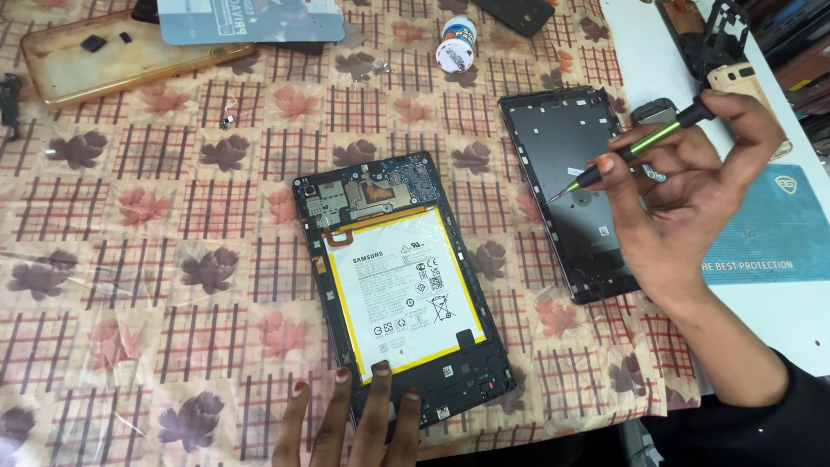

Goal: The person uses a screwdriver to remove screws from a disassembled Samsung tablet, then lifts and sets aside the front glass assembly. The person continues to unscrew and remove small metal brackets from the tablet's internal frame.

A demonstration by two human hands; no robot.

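Plastic-covered floral checked tablecloth [173,216] under opened tablet [402,285].

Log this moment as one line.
left hand: pressing opened tablet | right hand: holding screwdriver | back cover: beside tablet

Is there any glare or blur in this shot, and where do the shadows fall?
Head view: even, soft light; mild sheen on the battery film inside the opened tablet. Faint shadow under the right hand holding the screwdriver. Centre sharp; left hand cropped by the bottom edge.
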